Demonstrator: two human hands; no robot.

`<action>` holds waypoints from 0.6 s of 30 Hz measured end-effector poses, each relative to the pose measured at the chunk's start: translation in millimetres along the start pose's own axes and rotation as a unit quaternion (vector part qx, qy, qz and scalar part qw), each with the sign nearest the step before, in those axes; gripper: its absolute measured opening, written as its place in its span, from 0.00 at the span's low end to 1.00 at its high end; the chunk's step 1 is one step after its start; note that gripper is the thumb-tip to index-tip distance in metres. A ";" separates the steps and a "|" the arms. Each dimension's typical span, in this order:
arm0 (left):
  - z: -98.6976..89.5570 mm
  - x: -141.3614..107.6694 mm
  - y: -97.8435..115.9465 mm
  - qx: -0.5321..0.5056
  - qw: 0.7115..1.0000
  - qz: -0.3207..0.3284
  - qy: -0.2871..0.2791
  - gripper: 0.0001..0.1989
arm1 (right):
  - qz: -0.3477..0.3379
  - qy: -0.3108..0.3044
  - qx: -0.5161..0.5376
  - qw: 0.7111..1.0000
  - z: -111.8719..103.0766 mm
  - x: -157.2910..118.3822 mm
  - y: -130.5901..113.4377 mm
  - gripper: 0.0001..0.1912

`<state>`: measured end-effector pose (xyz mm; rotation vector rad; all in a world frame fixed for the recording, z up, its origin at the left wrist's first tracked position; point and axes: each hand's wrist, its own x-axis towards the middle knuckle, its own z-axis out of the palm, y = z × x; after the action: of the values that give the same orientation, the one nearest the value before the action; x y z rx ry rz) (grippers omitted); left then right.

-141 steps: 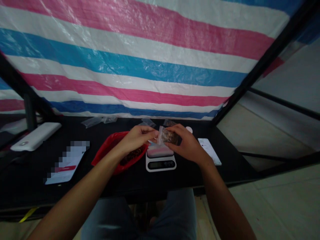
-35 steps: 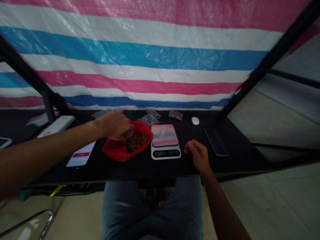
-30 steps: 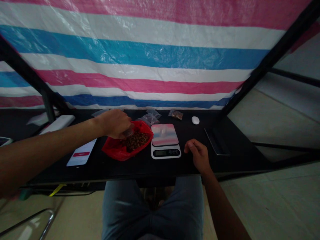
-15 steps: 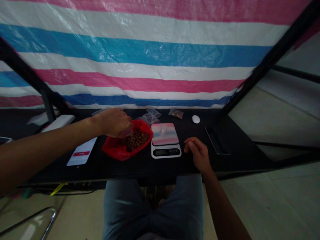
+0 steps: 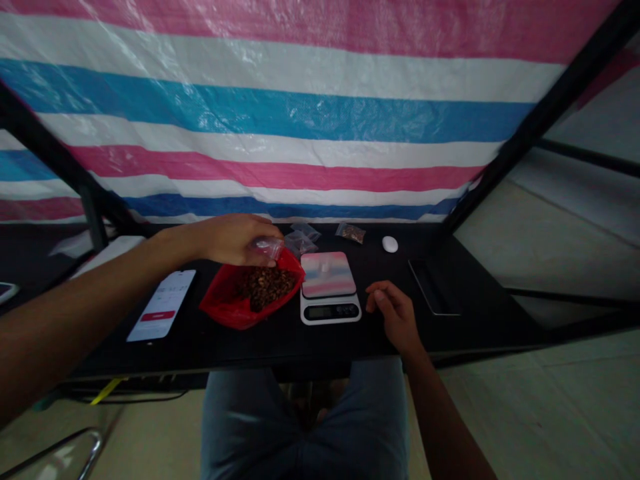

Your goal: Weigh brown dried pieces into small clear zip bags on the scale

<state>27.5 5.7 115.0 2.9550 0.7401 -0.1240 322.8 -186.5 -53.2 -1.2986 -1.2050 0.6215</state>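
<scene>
Over the back rim of a red bag (image 5: 227,293), my left hand (image 5: 245,241) grips a small clear plastic container (image 5: 270,247). Brown, nut-like pieces (image 5: 267,287) lie inside the open bag. Right of the bag is a white kitchen scale (image 5: 331,312) with a shiny top plate; a small pale spot, perhaps a reflection, shows on the plate. My right hand (image 5: 395,313) rests on the black table beside the scale, its fingers curled together with nothing visible in them.
Clear plastic bags (image 5: 301,240) lie behind the scale, with a small filled bag (image 5: 351,233) and a white oval object (image 5: 390,244) to their right. A dark tablet (image 5: 433,288) lies far right, a lit phone (image 5: 163,307) left. A striped sheet (image 5: 300,153) hangs behind.
My left hand has moved right and risen from inside the red bag to its back rim, with the clear container in it. My right hand has stayed beside the scale. The view has shifted slightly.
</scene>
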 end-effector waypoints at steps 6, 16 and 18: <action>-0.3 62.6 -6.6 -0.086 0.992 0.068 0.061 0.22 | 0.000 0.013 0.003 1.000 -0.2 0.3 -0.8 0.19; 43.1 176.5 -8.1 -0.079 0.992 -0.057 -0.082 0.38 | 0.007 0.013 0.012 1.000 1.5 3.4 -1.4 0.20; 45.0 196.1 -5.5 -0.103 0.991 -0.049 -0.064 0.36 | 0.012 0.010 0.014 1.000 1.5 4.4 -0.4 0.21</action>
<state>194.8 97.0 50.1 2.6877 0.8251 -0.2276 322.7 -182.1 -51.7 -1.2945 -1.1618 0.6400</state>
